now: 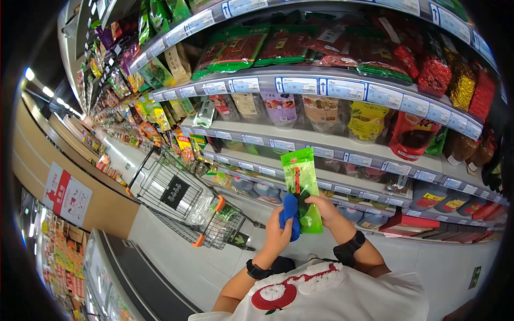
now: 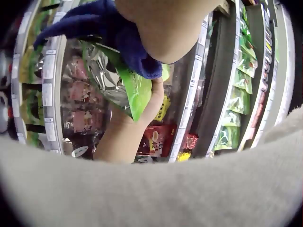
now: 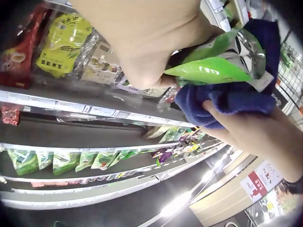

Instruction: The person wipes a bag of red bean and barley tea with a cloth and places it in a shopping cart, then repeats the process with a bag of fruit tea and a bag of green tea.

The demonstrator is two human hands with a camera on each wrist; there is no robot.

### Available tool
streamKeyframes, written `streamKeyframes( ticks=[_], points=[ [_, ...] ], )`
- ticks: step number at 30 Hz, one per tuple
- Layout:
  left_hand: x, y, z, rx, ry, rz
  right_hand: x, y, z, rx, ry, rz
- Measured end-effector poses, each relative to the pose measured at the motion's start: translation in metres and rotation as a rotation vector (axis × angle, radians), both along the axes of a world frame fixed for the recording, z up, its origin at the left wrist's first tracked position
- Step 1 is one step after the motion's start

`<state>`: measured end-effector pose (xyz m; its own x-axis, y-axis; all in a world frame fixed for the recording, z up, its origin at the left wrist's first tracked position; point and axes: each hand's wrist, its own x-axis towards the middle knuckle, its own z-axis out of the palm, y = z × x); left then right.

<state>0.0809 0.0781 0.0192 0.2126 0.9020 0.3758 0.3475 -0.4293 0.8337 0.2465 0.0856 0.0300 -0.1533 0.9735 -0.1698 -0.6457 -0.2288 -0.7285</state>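
In the head view my left hand (image 1: 275, 232) grips a folded blue cloth (image 1: 289, 211) against the left side of a bright green packet (image 1: 301, 184). My right hand (image 1: 322, 210) pinches the packet's right edge, thumb across its front. The packet stands roughly upright, its printed front facing me. From the right wrist, the green packet (image 3: 218, 68) shows a clear, shiny side, and the blue cloth (image 3: 227, 101) lies bunched along it under the left hand's (image 3: 251, 130) thumb. In the left wrist view, the cloth (image 2: 104, 28) drapes over part of the packet (image 2: 137, 92).
Shelves (image 1: 316, 134) of bagged dry goods run across the front, with price labels along their edges. A wire shopping cart (image 1: 176, 187) holding clear-wrapped goods stands to the left on the tiled floor (image 1: 171, 251). A glass-sided case (image 1: 107, 273) is at lower left.
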Motion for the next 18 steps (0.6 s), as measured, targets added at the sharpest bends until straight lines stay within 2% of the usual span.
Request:
streamKeyframes(
  ticks=[3,5,9,11,13,15,17,18],
  points=[
    [0.005,-0.006,-0.007,-0.200,-0.077,-0.024,0.002,0.001,-0.006,0.111,-0.182,-0.065],
    [0.005,0.000,-0.019,-0.125,-0.119,0.044,-0.001,0.000,-0.012,0.175,-0.326,-0.079],
    [-0.003,0.016,-0.008,-0.102,-0.332,0.189,-0.016,-0.014,-0.009,0.148,-0.414,0.195],
    [-0.007,0.027,0.006,-0.071,-0.383,0.227,-0.022,-0.011,-0.031,0.285,-0.401,0.289],
    [-0.011,0.035,0.017,-0.046,-0.395,0.230,-0.028,-0.019,-0.018,0.175,-0.312,0.405],
    [-0.015,0.037,0.015,-0.074,-0.352,0.216,-0.029,-0.014,-0.030,0.154,-0.277,0.450],
    [-0.012,0.029,0.015,-0.061,-0.187,0.195,-0.028,-0.016,-0.023,0.142,-0.339,0.359],
    [-0.010,0.027,0.006,0.057,-0.090,0.193,-0.027,-0.014,-0.023,0.121,-0.364,0.322]
  ],
)
